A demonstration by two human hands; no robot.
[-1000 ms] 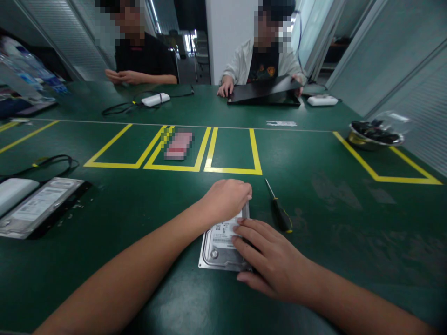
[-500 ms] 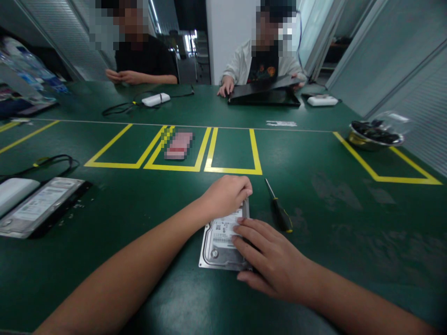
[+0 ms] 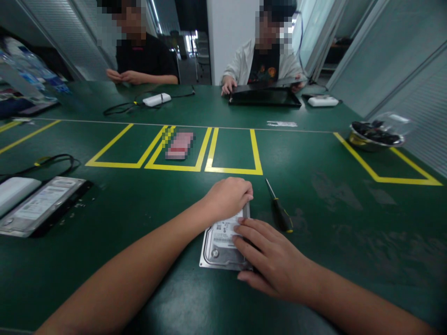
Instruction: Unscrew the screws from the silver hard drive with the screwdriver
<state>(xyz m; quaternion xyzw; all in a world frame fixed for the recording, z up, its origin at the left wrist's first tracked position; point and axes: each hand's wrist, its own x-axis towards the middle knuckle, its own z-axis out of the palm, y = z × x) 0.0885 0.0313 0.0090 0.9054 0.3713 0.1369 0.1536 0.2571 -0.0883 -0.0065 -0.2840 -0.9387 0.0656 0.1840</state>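
Note:
A silver hard drive [image 3: 218,246] with a white printed label lies on the green table in front of me. Over its far end is my left hand [image 3: 230,195], closed, with its fingertips bent down near the far right corner; what they pinch is hidden. My right hand [image 3: 265,256] holds the drive from the right: its fingers rest across the label and the thumb sits by the near right corner. Just right of the drive, touched by neither hand, lies a screwdriver [image 3: 279,211] with a black and yellow handle.
Another hard drive [image 3: 42,204] lies at the left beside a white box [image 3: 17,190] with a black cable. Yellow tape [image 3: 233,171] marks bays; one holds a blurred pink object [image 3: 179,145]. A metal bowl [image 3: 375,139] of dark items stands far right. Two people sit opposite, one handling a black panel [image 3: 267,90].
My hands and the hard drive stay almost where they were. Across the table, the person in the light jacket has lowered the black panel a little.

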